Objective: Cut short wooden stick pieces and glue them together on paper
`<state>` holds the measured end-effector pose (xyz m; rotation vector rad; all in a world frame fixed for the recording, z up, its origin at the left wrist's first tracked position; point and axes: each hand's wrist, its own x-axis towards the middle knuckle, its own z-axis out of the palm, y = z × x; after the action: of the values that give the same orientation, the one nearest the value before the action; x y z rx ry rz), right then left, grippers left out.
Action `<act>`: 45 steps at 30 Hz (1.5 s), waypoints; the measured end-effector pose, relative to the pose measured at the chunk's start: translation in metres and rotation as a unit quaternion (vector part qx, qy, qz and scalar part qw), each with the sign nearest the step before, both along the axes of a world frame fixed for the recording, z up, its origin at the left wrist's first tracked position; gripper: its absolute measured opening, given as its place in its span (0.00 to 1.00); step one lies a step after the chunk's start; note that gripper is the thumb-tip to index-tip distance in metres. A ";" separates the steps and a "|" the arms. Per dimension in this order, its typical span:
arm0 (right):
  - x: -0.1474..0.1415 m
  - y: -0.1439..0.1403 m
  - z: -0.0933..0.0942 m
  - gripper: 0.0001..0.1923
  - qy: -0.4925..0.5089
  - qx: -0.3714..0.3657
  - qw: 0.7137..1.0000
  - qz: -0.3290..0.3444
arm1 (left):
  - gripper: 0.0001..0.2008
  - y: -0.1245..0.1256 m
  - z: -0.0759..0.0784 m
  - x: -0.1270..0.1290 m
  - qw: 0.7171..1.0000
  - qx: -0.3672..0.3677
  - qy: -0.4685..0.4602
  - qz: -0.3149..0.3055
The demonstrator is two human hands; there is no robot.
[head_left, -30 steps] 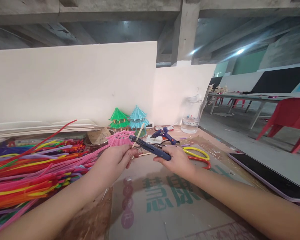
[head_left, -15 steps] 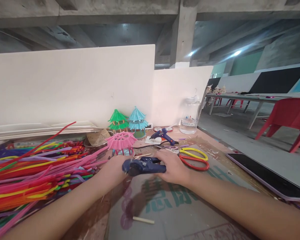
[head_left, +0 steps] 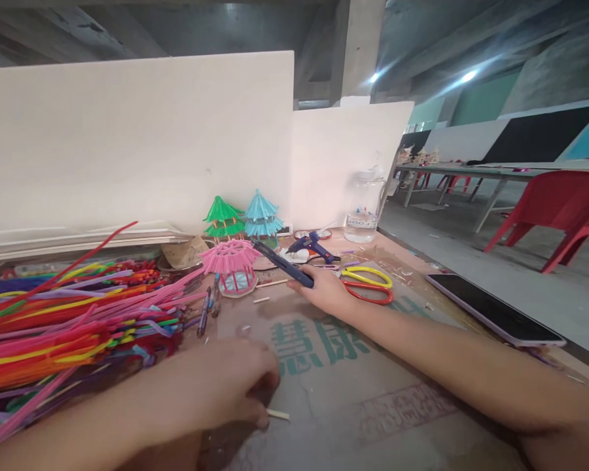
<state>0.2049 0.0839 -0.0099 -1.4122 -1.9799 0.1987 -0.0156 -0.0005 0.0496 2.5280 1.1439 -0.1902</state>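
My right hand (head_left: 324,288) grips a dark blue pliers-like tool (head_left: 282,263), which points away to the upper left; its exact kind is unclear. Low over the printed cardboard (head_left: 319,399), my left hand (head_left: 230,379) is blurred, with thumb and fingers curved and apart. A short wooden stick (head_left: 279,415) lies at its thumb tip, its left end hidden. Beyond my left hand stands a small model pavilion with a pink roof (head_left: 230,256). Yellow-and-red-handled scissors (head_left: 368,284) lie just past my right wrist.
Colourful pipe cleaners (head_left: 69,327) are heaped at left. Green (head_left: 222,216) and light blue (head_left: 262,216) model roofs stand behind, near a blue glue gun (head_left: 314,247) and a clear jar (head_left: 362,206). A phone (head_left: 495,307) lies at the right edge.
My left hand has left the tool and come down and nearer, to the short stick. The tool has turned in my right hand and is now held by that hand alone. The view has tilted down.
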 end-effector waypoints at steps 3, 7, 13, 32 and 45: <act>0.001 0.000 0.002 0.18 0.003 0.000 1.000 0.005 | 0.09 -0.018 -0.010 0.021 0.999 0.042 0.017 -0.026; 0.000 -0.003 0.004 0.20 -0.012 0.011 0.999 0.040 | 0.08 -0.034 -0.019 0.059 0.996 0.049 -0.013 -0.079; 0.000 -0.004 0.003 0.23 -0.034 0.033 0.996 0.078 | 0.17 -0.042 -0.017 0.071 0.984 0.124 0.101 -0.077; 0.002 0.001 0.003 0.22 0.004 0.001 0.999 0.045 | 0.11 0.016 -0.029 0.047 0.984 0.179 -0.006 -0.001; 0.000 0.000 0.005 0.21 -0.007 0.000 0.998 0.056 | 0.11 -0.054 -0.034 0.085 0.944 0.113 -0.102 -0.293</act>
<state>0.2052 0.0835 -0.0050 -1.3070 -2.0725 0.2391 0.0696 -0.0543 0.0152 2.9438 0.3238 0.0633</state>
